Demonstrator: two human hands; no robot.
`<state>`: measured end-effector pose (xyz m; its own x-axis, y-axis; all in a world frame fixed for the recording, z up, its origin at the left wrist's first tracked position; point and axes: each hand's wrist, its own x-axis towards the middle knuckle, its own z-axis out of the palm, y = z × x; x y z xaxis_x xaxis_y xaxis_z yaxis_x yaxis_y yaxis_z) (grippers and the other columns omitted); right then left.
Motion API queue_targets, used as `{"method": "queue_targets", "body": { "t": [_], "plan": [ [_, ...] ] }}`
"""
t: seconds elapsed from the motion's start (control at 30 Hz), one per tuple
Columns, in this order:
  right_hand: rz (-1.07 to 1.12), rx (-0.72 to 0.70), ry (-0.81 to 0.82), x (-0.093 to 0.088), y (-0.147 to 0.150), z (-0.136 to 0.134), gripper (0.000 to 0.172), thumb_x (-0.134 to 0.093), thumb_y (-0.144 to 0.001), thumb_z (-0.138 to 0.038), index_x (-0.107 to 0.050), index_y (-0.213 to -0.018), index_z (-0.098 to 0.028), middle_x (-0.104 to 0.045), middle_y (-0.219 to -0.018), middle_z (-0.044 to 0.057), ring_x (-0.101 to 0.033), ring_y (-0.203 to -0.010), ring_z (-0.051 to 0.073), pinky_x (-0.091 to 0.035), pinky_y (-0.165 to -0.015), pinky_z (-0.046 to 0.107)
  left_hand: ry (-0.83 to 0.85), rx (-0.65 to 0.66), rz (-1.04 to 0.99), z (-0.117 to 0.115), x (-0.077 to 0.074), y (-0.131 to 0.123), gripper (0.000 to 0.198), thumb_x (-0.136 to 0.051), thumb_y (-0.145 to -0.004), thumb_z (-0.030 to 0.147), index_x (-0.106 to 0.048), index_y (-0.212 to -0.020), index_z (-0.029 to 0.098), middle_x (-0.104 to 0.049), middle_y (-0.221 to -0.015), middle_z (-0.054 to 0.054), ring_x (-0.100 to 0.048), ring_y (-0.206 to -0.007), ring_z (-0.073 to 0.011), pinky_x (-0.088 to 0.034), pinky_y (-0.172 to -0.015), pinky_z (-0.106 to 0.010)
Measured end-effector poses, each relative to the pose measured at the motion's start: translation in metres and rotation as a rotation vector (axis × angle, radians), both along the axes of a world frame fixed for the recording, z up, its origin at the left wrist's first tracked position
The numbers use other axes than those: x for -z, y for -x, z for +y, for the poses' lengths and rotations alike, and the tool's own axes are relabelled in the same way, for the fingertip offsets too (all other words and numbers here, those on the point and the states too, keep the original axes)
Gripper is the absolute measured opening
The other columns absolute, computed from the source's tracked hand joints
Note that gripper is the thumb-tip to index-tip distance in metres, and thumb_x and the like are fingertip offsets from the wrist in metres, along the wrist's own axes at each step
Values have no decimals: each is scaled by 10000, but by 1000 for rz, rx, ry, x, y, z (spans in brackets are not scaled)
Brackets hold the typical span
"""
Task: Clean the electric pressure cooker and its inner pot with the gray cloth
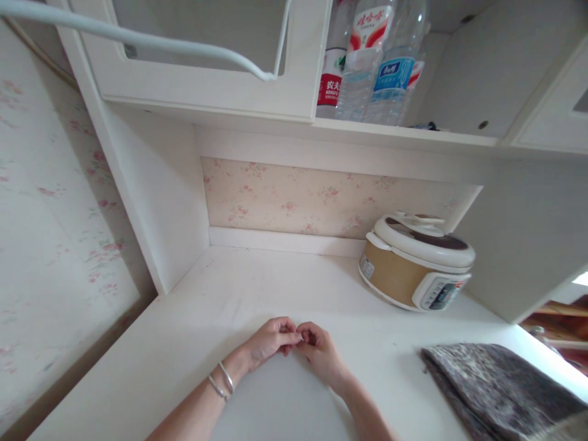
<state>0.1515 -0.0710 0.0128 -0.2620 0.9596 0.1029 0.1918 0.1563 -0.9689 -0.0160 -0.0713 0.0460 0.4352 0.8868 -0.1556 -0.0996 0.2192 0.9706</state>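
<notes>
Both hands meet at the fingertips low over the middle of the white countertop (294, 282). My left hand (271, 340), with silver bangles (222, 381) on its wrist, has its fingers curled and its thumb pressed toward the right hand. Close against it, my right hand (321, 354) is also curled into a pinch. Whatever lies between the fingertips, if anything, is too small or too hidden to make out.
A gold and white electric cooker (416, 260) with its lid on stands at the back right. Nearer, a folded grey-brown cloth (500, 386) lies at the right. Overhead, plastic bottles (367, 67) stand in an uncovered cabinet section beside a white cabinet door (206, 92).
</notes>
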Motion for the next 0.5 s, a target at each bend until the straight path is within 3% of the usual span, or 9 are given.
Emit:
{"method": "queue_targets", "body": {
  "t": [0.3, 0.4, 0.5],
  "plan": [
    [-57, 8, -47, -9, 1, -2, 169, -542, -688, -120, -637, -819, -170, -371, -628, -62, -359, -581, 90, -278, -542, 218, 13, -73, 27, 1, -1, -9, 267, -632, -780, 409, -536, -775, 161, -507, -598, 42, -426, -492, -65, -300, -483, -207],
    [-33, 11, -53, -11, 1, -2, 261, -512, -655, -78, -634, -865, -172, -368, -625, -69, -353, -575, 88, -269, -539, 215, -67, -155, 145, 10, -11, -18, 302, -588, -797, 465, -497, -746, 181, -452, -522, 68, -359, -399, -61, -229, -406, -211],
    [-25, 8, -37, -11, 2, -1, 281, -482, -626, -49, -627, -840, -160, -369, -606, -72, -346, -564, 85, -258, -535, 214, -178, -207, 192, 27, -32, -37, 320, -580, -788, 491, -471, -738, 194, -427, -518, 80, -331, -383, -55, -207, -381, -202]
  ]
}}
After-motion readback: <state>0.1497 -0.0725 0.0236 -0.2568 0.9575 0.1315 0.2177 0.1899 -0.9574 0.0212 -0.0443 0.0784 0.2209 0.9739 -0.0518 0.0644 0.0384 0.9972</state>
